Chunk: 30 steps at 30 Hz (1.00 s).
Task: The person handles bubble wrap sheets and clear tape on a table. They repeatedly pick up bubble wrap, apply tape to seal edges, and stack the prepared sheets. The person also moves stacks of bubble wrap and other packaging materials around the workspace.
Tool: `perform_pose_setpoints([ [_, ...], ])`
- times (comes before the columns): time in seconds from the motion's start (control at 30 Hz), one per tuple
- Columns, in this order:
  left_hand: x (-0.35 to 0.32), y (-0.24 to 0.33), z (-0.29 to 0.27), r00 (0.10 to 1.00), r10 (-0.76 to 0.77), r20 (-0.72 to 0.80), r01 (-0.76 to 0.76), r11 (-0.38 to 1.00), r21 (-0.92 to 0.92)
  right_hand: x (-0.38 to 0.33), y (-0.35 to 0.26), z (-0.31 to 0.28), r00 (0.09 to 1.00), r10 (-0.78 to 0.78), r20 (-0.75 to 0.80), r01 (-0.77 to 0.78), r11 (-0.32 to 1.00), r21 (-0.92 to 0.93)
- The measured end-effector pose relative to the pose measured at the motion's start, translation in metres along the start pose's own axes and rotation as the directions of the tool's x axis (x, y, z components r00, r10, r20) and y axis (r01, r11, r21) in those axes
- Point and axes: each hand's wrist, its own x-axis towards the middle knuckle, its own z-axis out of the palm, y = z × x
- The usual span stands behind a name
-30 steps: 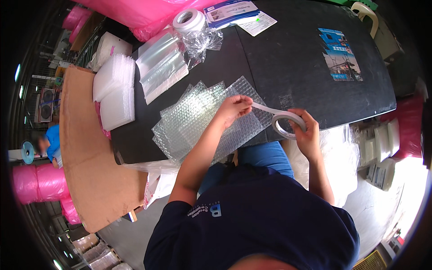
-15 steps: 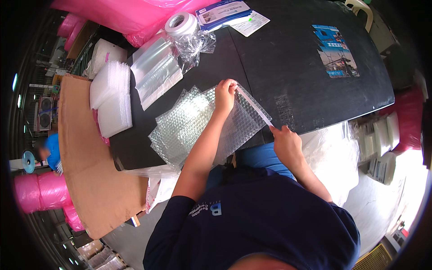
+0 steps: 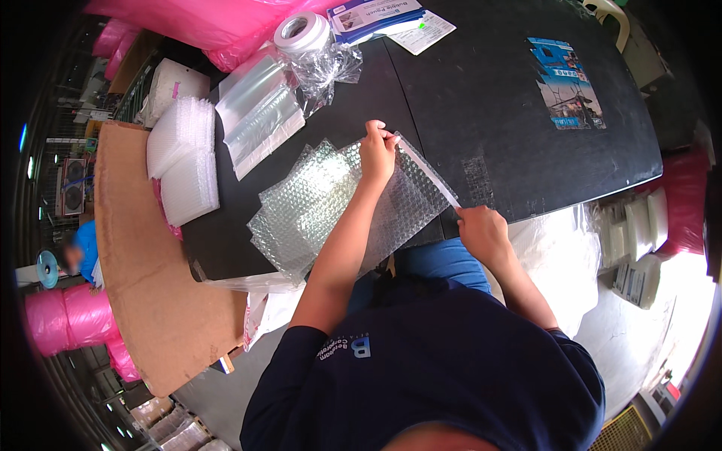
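Note:
Clear bubble-wrap pouches lie fanned out in an overlapping stack on the black table in front of me. A narrow white adhesive strip runs along the right edge of the top pouch. My left hand is closed in a pinch at the strip's far end, near the pouch's upper corner. At the near end, by the table's front edge, my right hand grips the strip between thumb and fingers. The strip looks straight between both hands.
Stacked white foam sheets stand left on brown cardboard. Behind the pouches are clear plastic film, white tape rolls, and printed cards. Pink wrap lies at the back. A person in blue is far left.
My left hand's fingers have lifted and shifted slightly at the strip's far end. My right hand has moved a little right, still at the near end.

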Motion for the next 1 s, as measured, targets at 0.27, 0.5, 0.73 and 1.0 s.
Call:
perform_pose_setpoints([
  [0.27,0.0,0.003,0.001,1.0,0.001,-0.021,0.0,0.999,0.045,0.005,-0.003,-0.004,1.0,-0.021,0.008,0.022,0.994,-0.109],
  [0.5,-0.002,0.01,0.001,0.997,0.036,-0.073,-0.031,0.997,0.069,0.011,-0.003,-0.004,1.0,0.009,0.017,-0.007,0.994,-0.109],
  [0.73,-0.014,0.012,0.007,0.97,0.242,0.002,-0.22,0.879,0.424,0.014,-0.002,-0.004,1.0,0.013,0.016,-0.011,0.995,-0.104],
  [1.0,-0.045,0.028,0.008,0.952,0.264,0.152,-0.304,0.868,0.394,0.015,-0.002,-0.004,0.999,0.037,0.039,-0.032,0.99,-0.136],
])
